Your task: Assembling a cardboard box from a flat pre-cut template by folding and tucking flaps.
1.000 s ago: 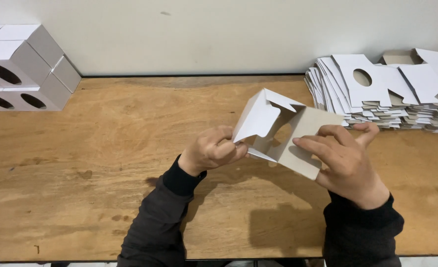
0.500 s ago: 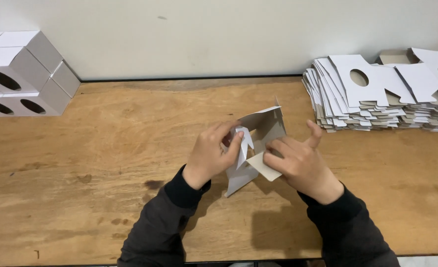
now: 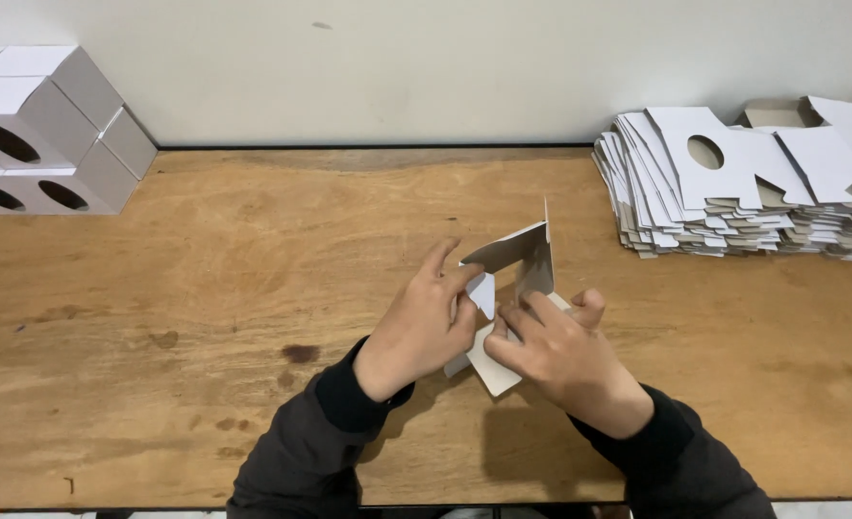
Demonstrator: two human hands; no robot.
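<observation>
Carton blank (image 3: 520, 264), white card outside, grey-brown inside, partly folded; held by both hands just above the wooden table (image 3: 205, 288), near its front middle.

Change from half a second before: little. Both hands remain closed around the piece at much the same spot; the tall panel stands a shade more upright, its thin edge now pointing up and away from the grip. One second before, the piece was spread wider and held further toward the right stack, with an open box shape showing; it is now drawn in and folded narrower.

Grip: left hand (image 3: 421, 332) curled over the near-left side, fingertips pressed on a small white flap; right hand (image 3: 560, 356) clamped on the near-right side, thumb raised, fingers on the lower panel. Both hands closed on the blank, close together, nearly touching.

Appearance: one grey panel rising above the fingers, a white flap tucked between the hands, a white corner projecting below the grip toward the person.

Surroundings: stack of flat blanks (image 3: 733, 202) with oval cut-outs, well beyond the grip to the right; finished boxes (image 3: 41, 135) with oval windows, far left, against the wall.
</observation>
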